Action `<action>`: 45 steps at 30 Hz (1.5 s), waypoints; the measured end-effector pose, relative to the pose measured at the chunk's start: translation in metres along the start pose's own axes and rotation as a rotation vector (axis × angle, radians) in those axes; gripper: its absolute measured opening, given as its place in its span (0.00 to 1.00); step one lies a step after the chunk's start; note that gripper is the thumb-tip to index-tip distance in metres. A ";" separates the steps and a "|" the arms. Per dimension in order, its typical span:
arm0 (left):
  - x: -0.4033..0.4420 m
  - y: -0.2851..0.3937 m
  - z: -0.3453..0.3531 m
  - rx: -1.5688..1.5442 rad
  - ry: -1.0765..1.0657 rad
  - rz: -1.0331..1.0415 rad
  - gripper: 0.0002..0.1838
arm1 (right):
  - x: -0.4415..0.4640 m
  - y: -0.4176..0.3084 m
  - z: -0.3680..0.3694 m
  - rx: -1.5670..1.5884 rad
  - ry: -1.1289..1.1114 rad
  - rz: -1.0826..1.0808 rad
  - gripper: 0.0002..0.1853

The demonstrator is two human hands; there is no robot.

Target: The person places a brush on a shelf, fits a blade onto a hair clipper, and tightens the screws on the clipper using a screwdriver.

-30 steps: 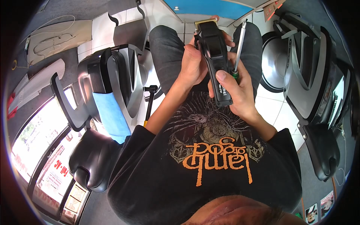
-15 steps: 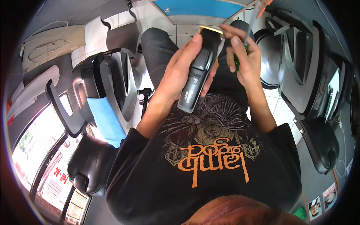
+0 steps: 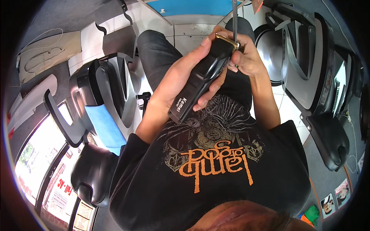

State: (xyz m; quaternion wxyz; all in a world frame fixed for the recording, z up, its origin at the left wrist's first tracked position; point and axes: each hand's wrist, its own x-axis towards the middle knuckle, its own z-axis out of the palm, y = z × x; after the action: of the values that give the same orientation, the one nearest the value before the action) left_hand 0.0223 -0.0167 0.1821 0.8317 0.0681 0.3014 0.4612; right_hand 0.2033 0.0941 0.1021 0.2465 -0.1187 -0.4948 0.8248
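Clipper [image 3: 200, 79] has rotated over the last half second: blade end leans further toward 1 o'clock, tail toward 7, and the right hand [image 3: 248, 54] has closed in on the blade end. Nearest: black T-shirt [image 3: 216, 198], tail hanging over its printed chest. Left hand [image 3: 173, 79] wraps the body, thumb on the 10 o'clock side, fingers curled round to 4. Looks firm; keep it, and brace against roll. Right-hand fingers are bent round the screwdriver [image 3: 234, 19]: handle mostly hidden, shaft up to 12, tip out of frame. They sit just beside the gold blade [image 3: 226, 40], some behind it; can't tell if they touch. Suggest steadying the blade by its side edges, skin off the teeth, shaft parallel and clear so metal doesn't knock metal. Working lower over the lap would be safer if a small part drops. Further out: trousered legs [image 3: 156, 52], chairs at 9 [image 3: 89, 88] and 2 [image 3: 304, 86], blue panel [image 3: 192, 7] at 12.
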 end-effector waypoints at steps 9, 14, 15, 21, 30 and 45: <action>-0.009 -0.002 0.008 -0.108 -0.037 -0.039 0.32 | -0.008 -0.001 0.013 -0.027 0.011 -0.043 0.41; -0.010 -0.007 0.009 -0.194 -0.057 -0.050 0.32 | -0.013 0.013 0.013 -0.021 0.017 -0.129 0.42; -0.010 -0.007 0.009 -0.208 -0.062 -0.047 0.32 | -0.013 0.013 0.013 -0.031 0.023 -0.130 0.43; -0.005 -0.011 0.004 -0.102 -0.030 0.010 0.31 | -0.014 0.006 0.009 -0.045 0.069 0.003 0.48; -0.010 -0.012 0.022 0.126 0.206 0.117 0.29 | 0.006 0.036 -0.007 0.175 0.000 -0.138 0.42; -0.010 -0.019 0.024 -0.073 0.123 0.177 0.41 | 0.021 0.044 -0.002 0.272 0.000 0.040 0.51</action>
State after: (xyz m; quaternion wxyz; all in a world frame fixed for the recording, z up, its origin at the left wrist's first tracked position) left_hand 0.0454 -0.0318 0.1983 0.7696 0.0357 0.3278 0.5468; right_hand 0.1741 0.0895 0.0634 0.2439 -0.0942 -0.3758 0.8891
